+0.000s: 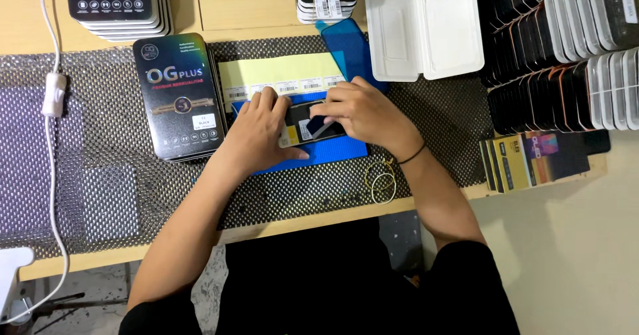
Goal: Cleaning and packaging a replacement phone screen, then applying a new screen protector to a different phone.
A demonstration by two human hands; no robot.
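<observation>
1. At the far left, a white cord (54, 142) with a switch, lying down the dark netted mat (100, 108)
2. Next, a stack of dark flat boxes (178, 95) with a rainbow shine and a small white label near the bottom
3. Behind the hands, a pale yellow sheet (279, 72) with a row of small white barcode stickers along its lower edge
4. Left hand (256, 132) flat and open, pressing down the left end of the phone (309, 123), thumb along the near edge
5. Phone lying on the blue pad (319, 156), long side going left to right, between both hands
6. Right hand (363, 112) curled over the phone's right part, fingertips pinching a thin strip or film on the glass; hard to tell which
7. Open white plastic case (426, 28) further back
8. Yellow rubber bands (381, 177) near the right wrist
9. At the right, rows of black and white cases (566, 42), and yellow and dark flat packs (532, 160) below
</observation>
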